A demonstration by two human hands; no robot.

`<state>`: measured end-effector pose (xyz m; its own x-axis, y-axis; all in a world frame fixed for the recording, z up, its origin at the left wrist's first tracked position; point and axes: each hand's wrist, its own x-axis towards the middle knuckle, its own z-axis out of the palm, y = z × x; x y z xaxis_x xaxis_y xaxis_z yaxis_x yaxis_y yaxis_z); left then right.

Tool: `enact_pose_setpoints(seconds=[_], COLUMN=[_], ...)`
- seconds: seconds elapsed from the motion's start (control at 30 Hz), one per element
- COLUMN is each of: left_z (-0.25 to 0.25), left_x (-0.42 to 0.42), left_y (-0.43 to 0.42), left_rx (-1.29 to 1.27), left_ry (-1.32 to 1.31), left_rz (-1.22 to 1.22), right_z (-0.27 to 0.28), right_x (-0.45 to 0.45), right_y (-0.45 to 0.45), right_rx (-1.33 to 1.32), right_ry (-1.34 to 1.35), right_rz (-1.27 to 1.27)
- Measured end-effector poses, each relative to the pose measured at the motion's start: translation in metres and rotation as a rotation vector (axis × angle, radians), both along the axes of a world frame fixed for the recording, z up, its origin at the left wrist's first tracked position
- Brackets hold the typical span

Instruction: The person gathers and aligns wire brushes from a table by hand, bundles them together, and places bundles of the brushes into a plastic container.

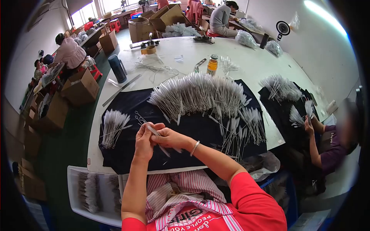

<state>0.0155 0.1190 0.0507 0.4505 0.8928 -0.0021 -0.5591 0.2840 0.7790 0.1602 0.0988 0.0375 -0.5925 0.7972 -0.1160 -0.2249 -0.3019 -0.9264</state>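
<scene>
My left hand (144, 143) is closed around a few thin white-bristled brushes (153, 130) with looped wire handles. My right hand (169, 138) meets it, thumb and fingers pinched on the same brushes; bristle ends stick out below. The wire loops point up and left past my fingers. Left of my hands lies a smaller pile of brushes (114, 127). Beyond them a large heap of brushes (198, 94) fans across the dark cloth (135, 102), and more loose brushes (252, 125) lie on the right.
On the white table (169, 46) stand a dark thermos (117, 68), an amber jar (212, 64) and a tape roll (148, 50). A metal ruler (122, 90) lies at the left. A white bin (77, 192) holds brushes below. At right, a co-worker (327, 142) handles brushes.
</scene>
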Motion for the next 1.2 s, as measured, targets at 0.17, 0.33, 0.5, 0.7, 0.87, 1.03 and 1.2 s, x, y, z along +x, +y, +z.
enact_pose_setpoints(seconds=[0.17, 0.33, 0.5, 0.7, 0.87, 1.03, 1.2], left_z=[0.01, 0.004, 0.005, 0.01, 0.016, 0.014, 0.005], left_x=[0.024, 0.022, 0.042, 0.053, 0.039, 0.004, 0.013], left_y=[-0.021, -0.031, -0.037, -0.039, -0.028, -0.005, -0.039], left_rx=[0.01, 0.078, 0.029, 0.024, -0.191, -0.159, -0.404], left_ry=[0.039, 0.061, 0.068, 0.018, -0.202, -0.295, -0.129], left_rz=[0.156, 0.053, 0.244, 0.353, 0.494, 0.664, 0.204], right_z=[0.007, 0.013, 0.012, 0.017, 0.017, 0.016, 0.014], right_x=[-0.007, 0.014, 0.003, 0.006, 0.03, 0.067, 0.04], right_y=[-0.024, -0.034, -0.041, -0.052, -0.056, -0.063, -0.088], right_rx=[0.299, 0.124, 0.679, 0.84, 0.503, 0.355, 0.645], right_ry=[-0.169, -0.147, -0.735, -0.966, -0.472, -0.246, -0.04], right_rz=[-0.372, -0.073, -0.536, -0.678, -0.779, -1.201, -1.113])
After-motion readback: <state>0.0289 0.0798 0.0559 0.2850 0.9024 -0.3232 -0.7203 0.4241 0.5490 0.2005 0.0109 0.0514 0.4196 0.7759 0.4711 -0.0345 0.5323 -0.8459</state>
